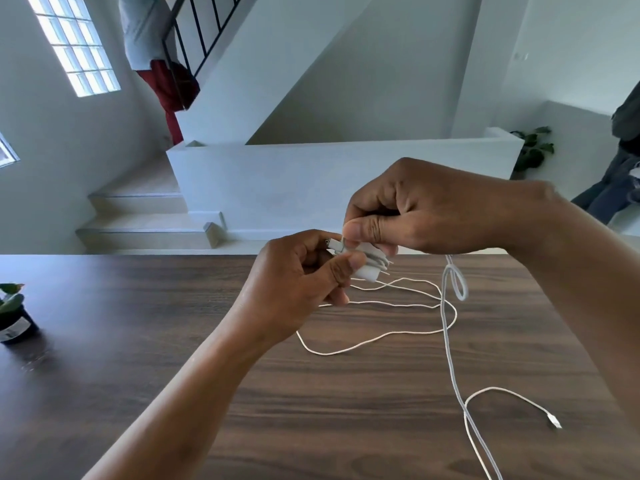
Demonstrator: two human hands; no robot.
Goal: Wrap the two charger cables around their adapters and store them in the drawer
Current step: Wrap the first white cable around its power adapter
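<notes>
Above the far edge of the table, left hand and right hand both pinch the white adapter, its cable lying loose.

Above the dark wood table, the left hand and right hand pinch a white adapter wound with cable. A thin white cable loops at 6 o'clock; a thicker cable trails toward 5 o'clock. A potted plant sits at 9 o'clock.
</notes>
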